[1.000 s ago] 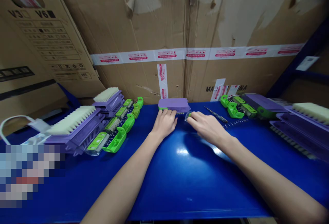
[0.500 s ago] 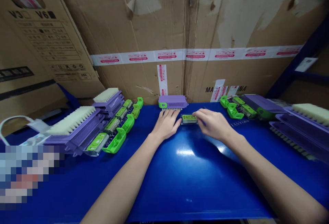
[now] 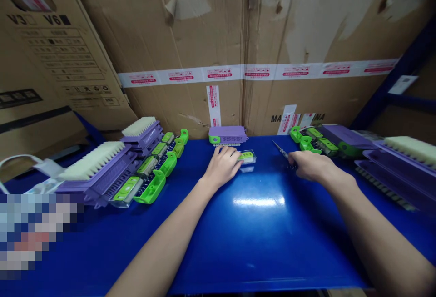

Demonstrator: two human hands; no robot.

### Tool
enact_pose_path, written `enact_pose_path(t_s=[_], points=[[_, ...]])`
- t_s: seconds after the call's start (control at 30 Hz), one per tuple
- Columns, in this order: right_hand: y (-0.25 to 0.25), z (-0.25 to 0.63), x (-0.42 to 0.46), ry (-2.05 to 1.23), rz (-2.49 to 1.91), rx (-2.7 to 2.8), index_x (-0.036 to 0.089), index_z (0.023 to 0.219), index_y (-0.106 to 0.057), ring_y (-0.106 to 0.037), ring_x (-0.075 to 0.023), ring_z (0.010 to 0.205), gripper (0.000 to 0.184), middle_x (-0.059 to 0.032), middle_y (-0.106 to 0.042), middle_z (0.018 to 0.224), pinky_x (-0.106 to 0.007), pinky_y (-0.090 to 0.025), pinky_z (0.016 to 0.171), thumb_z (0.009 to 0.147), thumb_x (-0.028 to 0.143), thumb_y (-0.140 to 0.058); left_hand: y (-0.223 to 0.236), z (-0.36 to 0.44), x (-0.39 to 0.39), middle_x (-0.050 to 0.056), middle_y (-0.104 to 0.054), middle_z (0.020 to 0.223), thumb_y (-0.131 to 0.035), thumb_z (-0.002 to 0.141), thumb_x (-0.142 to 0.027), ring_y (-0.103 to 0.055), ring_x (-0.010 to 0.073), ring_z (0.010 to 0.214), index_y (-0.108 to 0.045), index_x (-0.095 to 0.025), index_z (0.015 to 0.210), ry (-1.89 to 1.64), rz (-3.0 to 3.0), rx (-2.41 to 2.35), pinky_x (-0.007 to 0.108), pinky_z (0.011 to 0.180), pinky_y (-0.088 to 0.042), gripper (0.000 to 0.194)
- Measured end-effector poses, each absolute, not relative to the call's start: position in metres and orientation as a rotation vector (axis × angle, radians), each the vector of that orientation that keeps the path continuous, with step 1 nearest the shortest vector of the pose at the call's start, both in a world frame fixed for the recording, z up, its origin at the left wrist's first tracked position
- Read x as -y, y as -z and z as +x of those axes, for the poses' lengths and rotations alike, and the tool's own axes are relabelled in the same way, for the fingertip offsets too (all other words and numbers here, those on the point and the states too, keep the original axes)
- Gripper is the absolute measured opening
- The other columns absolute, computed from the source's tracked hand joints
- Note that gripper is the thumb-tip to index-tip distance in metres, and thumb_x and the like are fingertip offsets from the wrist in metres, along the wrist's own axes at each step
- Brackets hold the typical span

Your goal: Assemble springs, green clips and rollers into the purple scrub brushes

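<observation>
**Left hand on the clear part, right hand at the tool**

Left hand (image 3: 221, 166) lies palm down on the blue table (image 3: 238, 242), fingers curled loosely over a small clear part with a green insert (image 3: 246, 156). The fingertips touch its near left end; most of the part shows to the right of the hand, flat on the table. Whether the fingers grip it or only rest on it cannot be told.

Right hand (image 3: 311, 165) sits well to the right, knuckles up, fingers closed around the handle end of a thin metal tool (image 3: 281, 150). The tip of the tool sticks out to the upper left, slanting just above the table.

Just behind the left hand a purple brush body (image 3: 227, 134) with a green end lies against the cardboard box (image 3: 204, 38) at the back edge.

On the left, purple brushes with cream bristles (image 3: 98, 163) stand in a row, with green clips and clear parts (image 3: 150, 183) lined up beside them. On the right, more green clips (image 3: 308, 140) lie next to purple trays (image 3: 391, 160), one topped with cream bristles.
</observation>
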State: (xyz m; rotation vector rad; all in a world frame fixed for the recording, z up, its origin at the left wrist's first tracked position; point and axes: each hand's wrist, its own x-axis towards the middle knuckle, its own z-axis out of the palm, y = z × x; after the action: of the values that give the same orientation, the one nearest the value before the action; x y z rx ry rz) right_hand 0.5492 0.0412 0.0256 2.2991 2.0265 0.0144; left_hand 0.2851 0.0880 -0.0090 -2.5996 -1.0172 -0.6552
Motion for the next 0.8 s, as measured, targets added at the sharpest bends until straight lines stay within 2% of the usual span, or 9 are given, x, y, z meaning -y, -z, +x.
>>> enact_pose_path(t_s=[0.13, 0.23, 0.33, 0.43, 0.53, 0.67, 0.8], points=[[-0.031, 0.534, -0.041, 0.023, 2.207, -2.007, 0.023, 0.106, -0.063, -0.064, -0.0278, 0.092, 0.038, -0.0107, -0.066, 0.102, -0.029, -0.04, 0.061, 0.07, 0.017, -0.055, 0.009, 0.282, -0.091, 0.008, -0.066, 0.103, -0.046, 0.092, -0.028, -0.056, 0.0231, 0.101, -0.06, -0.016, 0.097, 0.67, -2.549, 1.051, 0.04, 0.093, -0.035, 0.019], [-0.036, 0.524, -0.038, -0.012, 2.183, -1.991, 0.022, 0.11, -0.062, -0.064, -0.0303, 0.096, 0.038, -0.0126, -0.065, 0.107, -0.031, -0.042, 0.063, 0.074, 0.019, -0.053, 0.01, 0.279, -0.094, 0.008, -0.066, 0.101, -0.047, 0.091, -0.025, -0.056, 0.0227, 0.1, -0.061, -0.016, 0.095, 0.681, -2.521, 1.086, 0.039, 0.093, -0.035, 0.016], [-0.039, 0.521, -0.033, -0.082, 2.202, -1.911, 0.019, 0.106, -0.064, -0.065, -0.0307, 0.095, 0.033, -0.0143, -0.066, 0.104, -0.032, -0.043, 0.063, 0.076, 0.018, -0.05, 0.009, 0.276, -0.096, 0.006, -0.067, 0.098, -0.048, 0.09, -0.021, -0.056, 0.0216, 0.097, -0.061, -0.017, 0.093, 0.695, -2.517, 1.11, 0.039, 0.093, -0.034, 0.014], [-0.043, 0.523, -0.031, -0.178, 2.253, -1.843, 0.017, 0.1, -0.066, -0.066, -0.0308, 0.091, 0.029, -0.0148, -0.067, 0.098, -0.032, -0.043, 0.061, 0.076, 0.017, -0.048, 0.007, 0.276, -0.095, 0.006, -0.067, 0.094, -0.049, 0.09, -0.026, -0.056, 0.0218, 0.095, -0.061, -0.017, 0.09, 0.727, -2.523, 1.131, 0.038, 0.089, -0.035, 0.015], [-0.045, 0.525, -0.031, -0.289, 2.309, -1.88, 0.017, 0.096, -0.066, -0.065, -0.0312, 0.09, 0.025, -0.0141, -0.068, 0.095, -0.033, -0.043, 0.06, 0.079, 0.023, -0.048, 0.005, 0.277, -0.094, 0.006, -0.067, 0.093, -0.047, 0.092, -0.028, -0.056, 0.0218, 0.092, -0.061, -0.018, 0.087, 0.766, -2.512, 1.192, 0.038, 0.085, -0.036, 0.018], [-0.045, 0.516, -0.033, -0.438, 2.311, -2.099, 0.019, 0.105, -0.061, -0.064, -0.0288, 0.091, 0.031, -0.0113, -0.066, 0.1, -0.032, -0.043, 0.061, 0.086, 0.035, -0.043, 0.006, 0.277, -0.094, 0.006, -0.068, 0.095, -0.048, 0.091, -0.023, -0.056, 0.0224, 0.095, -0.06, -0.018, 0.087, 0.807, -2.508, 1.304, 0.038, 0.083, -0.035, 0.014], [-0.039, 0.498, -0.034, -0.499, 2.235, -2.278, 0.02, 0.117, -0.055, -0.064, -0.0245, 0.086, 0.035, -0.0105, -0.062, 0.108, -0.03, -0.042, 0.061, 0.09, 0.035, -0.039, 0.006, 0.277, -0.095, 0.006, -0.067, 0.098, -0.05, 0.09, -0.025, -0.054, 0.0231, 0.098, -0.061, -0.02, 0.091, 0.851, -2.53, 1.374, 0.037, 0.081, -0.035, 0.012]])
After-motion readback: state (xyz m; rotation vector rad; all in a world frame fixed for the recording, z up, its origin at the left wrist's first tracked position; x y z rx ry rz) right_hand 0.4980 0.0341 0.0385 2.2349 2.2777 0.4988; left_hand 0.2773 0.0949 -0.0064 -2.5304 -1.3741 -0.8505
